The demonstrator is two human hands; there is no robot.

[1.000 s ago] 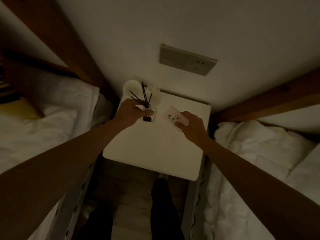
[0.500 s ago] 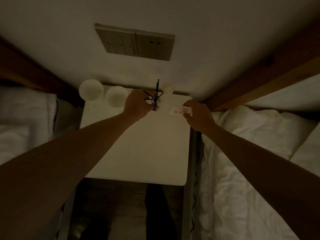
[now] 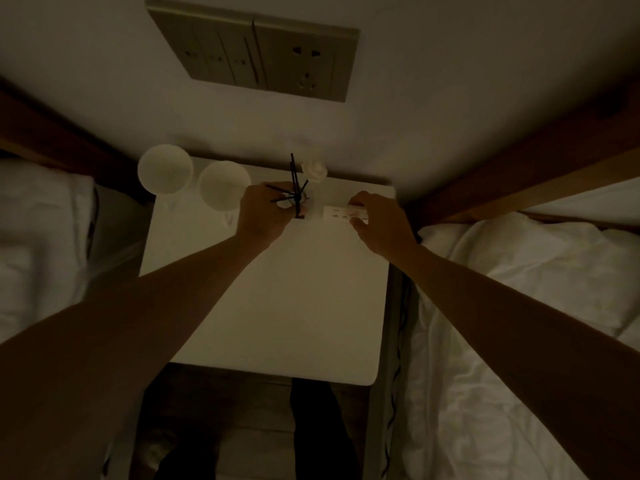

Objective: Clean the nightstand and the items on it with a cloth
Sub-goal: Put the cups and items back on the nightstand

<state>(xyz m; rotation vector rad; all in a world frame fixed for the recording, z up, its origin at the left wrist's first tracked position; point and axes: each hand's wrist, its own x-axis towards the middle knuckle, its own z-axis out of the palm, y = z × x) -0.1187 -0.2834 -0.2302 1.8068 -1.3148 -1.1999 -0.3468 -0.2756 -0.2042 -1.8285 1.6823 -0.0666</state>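
From the head camera, looking down in dim light: the white nightstand [image 3: 277,289] sits between two beds, pushed up against the wall under a switch panel [image 3: 256,53]. Most of its top is bare; everything is gathered along the back edge.

The left hand [image 3: 266,213] is curled round the small reed diffuser [image 3: 297,199], fingers closed on the bottle low down, below the dark sticks that fan out of it. Good place to hold it, I'd say: the bottle looks like glass, small and probably light but slick, and the reeds are thin and loose, so they'd pull out or tip it if grabbed. A white flower [image 3: 314,170] pokes up just behind, close enough to get knocked.

The right hand [image 3: 379,220] is pinched on a small white card [image 3: 341,213], thumb at the near edge and fingers at the far one. It looks stiff enough to keep its shape, nearly weightless, best held by the edges like this. Whether it rests flat on the top or stands up, I can't tell.

Over to the left, two pale round things, cups or lamp shades [image 3: 194,176], sit at the back corner; one hangs past the edge.

No cloth anywhere in sight. My guess is the items are being shifted or put in place, not wiped.
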